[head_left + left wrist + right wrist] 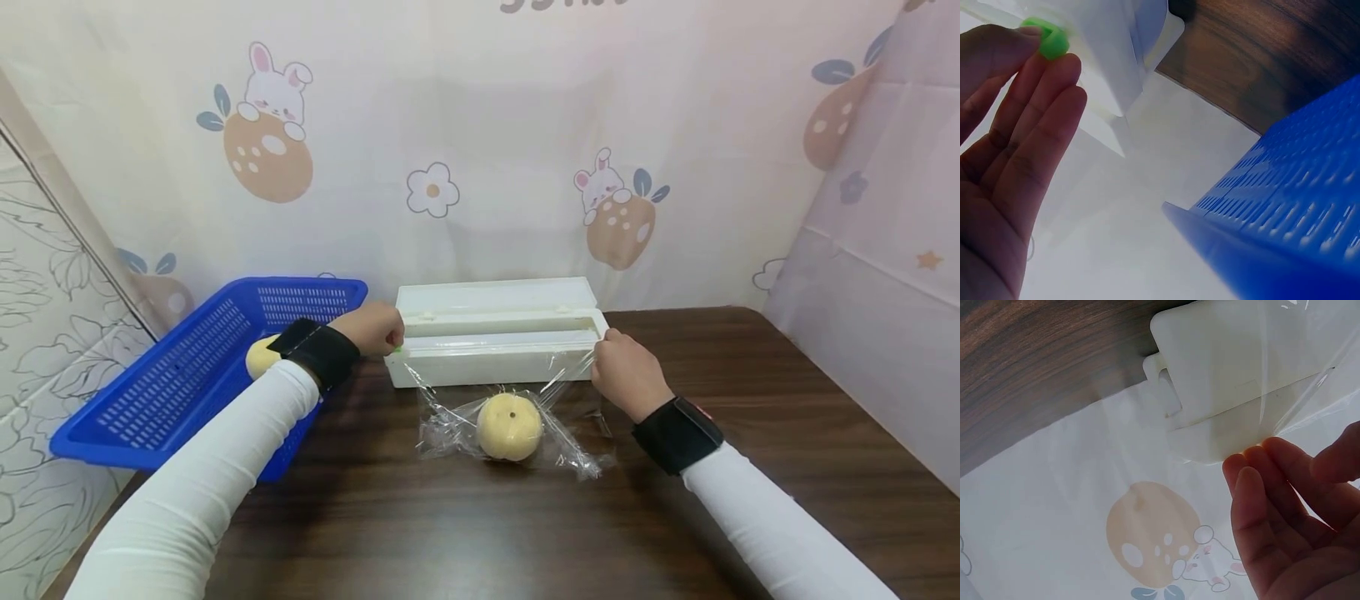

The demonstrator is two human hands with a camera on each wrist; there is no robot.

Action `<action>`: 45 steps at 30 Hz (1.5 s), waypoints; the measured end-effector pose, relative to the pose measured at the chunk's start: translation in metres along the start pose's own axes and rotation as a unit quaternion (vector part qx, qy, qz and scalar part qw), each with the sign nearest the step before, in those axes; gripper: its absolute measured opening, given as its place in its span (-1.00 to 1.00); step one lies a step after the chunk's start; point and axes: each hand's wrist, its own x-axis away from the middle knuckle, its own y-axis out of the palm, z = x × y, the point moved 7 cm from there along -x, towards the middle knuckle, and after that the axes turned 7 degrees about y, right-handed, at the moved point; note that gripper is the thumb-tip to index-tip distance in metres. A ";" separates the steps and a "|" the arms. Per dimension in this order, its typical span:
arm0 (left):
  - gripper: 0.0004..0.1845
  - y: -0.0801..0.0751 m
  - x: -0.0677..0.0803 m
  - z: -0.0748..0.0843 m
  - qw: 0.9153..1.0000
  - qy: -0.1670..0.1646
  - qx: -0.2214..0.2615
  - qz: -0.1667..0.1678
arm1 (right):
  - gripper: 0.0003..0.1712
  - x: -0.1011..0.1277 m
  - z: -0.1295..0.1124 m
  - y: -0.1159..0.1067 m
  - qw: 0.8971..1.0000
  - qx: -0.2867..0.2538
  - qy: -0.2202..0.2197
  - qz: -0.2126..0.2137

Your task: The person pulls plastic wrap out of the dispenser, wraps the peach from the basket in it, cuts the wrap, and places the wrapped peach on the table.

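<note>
Already a sheet of cling film [517, 417] drapes the pale round fruit [509, 427] on the table [465, 525]. Beyond, the right hand [626, 375] pinches the film taut while the left hand [372, 327] pinches the green slider [1047, 39] at the dispenser box [495, 333]; the cut looks undone.

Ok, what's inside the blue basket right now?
One pale round fruit shows inside the blue basket, near its right side. The left sleeve covers part of the fruit and that corner, so anything more there is hidden.
</note>
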 end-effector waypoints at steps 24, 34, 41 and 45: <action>-0.92 -0.020 0.010 0.013 0.998 -0.014 -0.057 0.033 | -0.75 -0.013 0.023 -0.015 0.984 -0.169 0.022 -0.059; -0.88 -0.014 -0.007 0.125 0.986 0.109 -0.089 0.088 | -0.89 0.026 -0.079 -0.033 0.967 -0.181 -0.176 -0.027; -0.57 0.026 -0.010 0.178 0.977 0.125 -0.158 0.075 | -0.84 0.050 -0.106 -0.024 0.975 -0.113 -0.187 -0.044; -0.36 0.047 -0.010 0.180 0.975 0.107 -0.186 0.065 | -0.74 0.056 -0.111 -0.015 0.978 -0.081 -0.187 -0.042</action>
